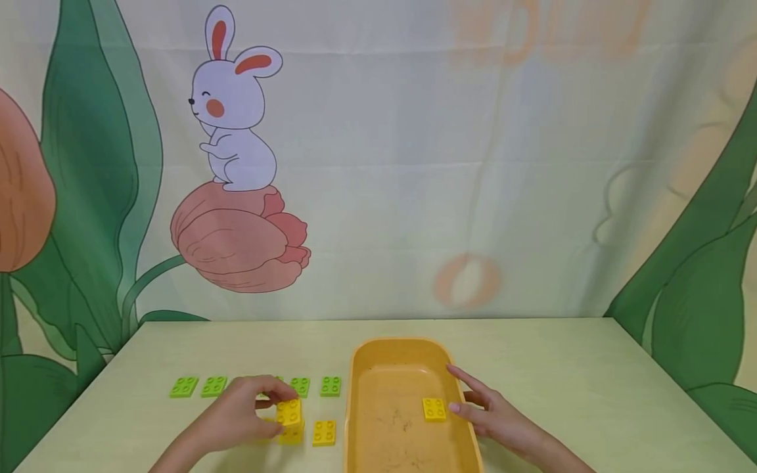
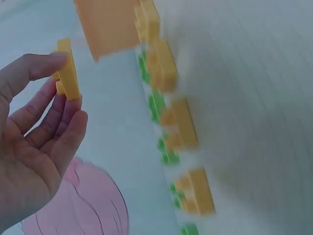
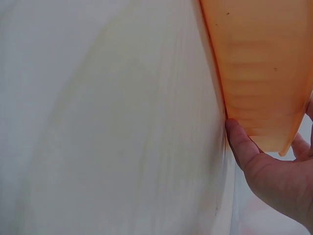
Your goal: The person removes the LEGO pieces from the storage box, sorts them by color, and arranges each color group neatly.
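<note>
My left hand (image 1: pixel 239 414) pinches a yellow toy building brick (image 1: pixel 289 412) between thumb and fingers, above the table left of the tray. In the left wrist view, this brick (image 2: pixel 69 73) is seen edge-on at the fingertips. Below it, a row of yellow bricks (image 1: pixel 323 433) lies on the table, partly hidden by the hand. My right hand (image 1: pixel 499 417) holds the right rim of a yellow tray (image 1: pixel 353 401), thumb over the rim, other fingers outside. The right wrist view shows a fingertip against the tray's outer side (image 3: pixel 264 98). One yellow brick (image 1: pixel 434 410) lies in the tray near the thumb.
Several green bricks (image 1: pixel 330 386) form a row behind the yellow ones, some hidden by the left hand. Behind the table (image 1: pixel 562 368) hangs a cloth backdrop (image 1: pixel 378 164) printed with a rabbit, tulips and leaves.
</note>
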Demonstrator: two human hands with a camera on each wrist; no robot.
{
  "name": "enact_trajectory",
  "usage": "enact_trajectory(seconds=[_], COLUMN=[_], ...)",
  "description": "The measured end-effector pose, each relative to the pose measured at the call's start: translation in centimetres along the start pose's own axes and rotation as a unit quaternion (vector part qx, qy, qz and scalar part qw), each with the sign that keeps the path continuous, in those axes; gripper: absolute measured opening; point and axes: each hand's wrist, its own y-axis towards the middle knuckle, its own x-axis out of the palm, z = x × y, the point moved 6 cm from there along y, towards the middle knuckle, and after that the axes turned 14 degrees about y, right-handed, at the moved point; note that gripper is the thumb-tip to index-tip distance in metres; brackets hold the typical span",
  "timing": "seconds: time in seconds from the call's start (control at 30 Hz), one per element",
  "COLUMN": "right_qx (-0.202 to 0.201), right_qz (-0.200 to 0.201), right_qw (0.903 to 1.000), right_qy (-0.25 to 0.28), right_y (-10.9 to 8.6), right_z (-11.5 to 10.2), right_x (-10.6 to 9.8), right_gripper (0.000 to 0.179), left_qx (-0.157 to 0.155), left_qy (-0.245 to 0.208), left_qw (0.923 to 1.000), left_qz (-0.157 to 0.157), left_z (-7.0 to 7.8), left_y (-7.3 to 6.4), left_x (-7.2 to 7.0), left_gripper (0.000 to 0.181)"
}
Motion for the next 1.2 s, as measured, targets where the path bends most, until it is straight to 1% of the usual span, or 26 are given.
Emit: enact_trajectory(seconds=[0.1,0.17,0.33,0.37,0.43,0.47,0.53,0.57,0.63,0.77,0.9,0.97,1.2], right_qx=[0.0,0.0,-0.002,-0.002,-0.003,-0.002,-0.003,-0.003,-0.004,-0.006,-0.007,-0.005,-0.005], right_qz=[-0.002,-0.004,-0.004,-0.005,-0.006,-0.006,-0.009,-0.009,-0.01,-0.011,-0.012,-0.011,-0.009], right_qw=[1.0,1.0,1.0,1.0,1.0,0.9999,0.9999,0.9999,0.9999,0.9999,0.9999,0.9999,0.9999], right_qy=[0.003,0.004,0.005,0.005,0.007,0.007,0.008,0.009,0.009,0.009,0.007,0.007,0.007], right_y=[0.0,0.0,0.0,0.0,0.1,0.0,0.0,0.0,0.0,-0.1,-0.1,-0.1,-0.1], right_z=[0.0,0.0,0.0,0.0,0.1,0.1,0.1,0.1,0.1,0.0,0.0,0.0,0.0], right_x=[0.0,0.0,0.0,0.0,0.0,0.0,0.0,0.0,0.0,0.0,0.1,0.1,0.1], right_gripper=[0.066,0.066,0.065,0.065,0.065,0.065,0.066,0.066,0.066,0.066,0.066,0.066,0.066], left_qx=[-0.022,-0.029,-0.053,-0.063,-0.1,-0.11,-0.15,-0.173,-0.194,-0.22,-0.226,-0.224,-0.176], left_qy=[0.001,0.002,0.023,0.028,0.04,0.045,0.055,0.057,0.066,0.077,0.088,0.094,0.115], left_qw=[0.9997,0.9995,0.9983,0.9976,0.9942,0.9928,0.9872,0.9832,0.9787,0.9722,0.9691,0.9689,0.9766], left_qz=[-0.008,-0.008,0.005,0.007,0.008,0.008,0.003,-0.002,-0.011,-0.029,-0.044,-0.048,-0.044], left_z=[-2.3,-3.6,-6.6,-7.2,-8.5,-9.0,-10.3,-10.8,-11.6,-12.7,-13.4,-13.7,-13.8], left_y=[-0.9,-1.5,-2.9,-3.2,-3.5,-3.7,-3.9,-4.0,-4.1,-4.2,-4.2,-4.2,-4.0], left_x=[-0.9,-1.5,-2.7,-2.8,-3.0,-3.1,-3.2,-3.2,-3.1,-3.0,-2.8,-2.8,-2.8], left_gripper=[0.035,0.035,0.036,0.036,0.037,0.037,0.037,0.038,0.038,0.038,0.037,0.037,0.037])
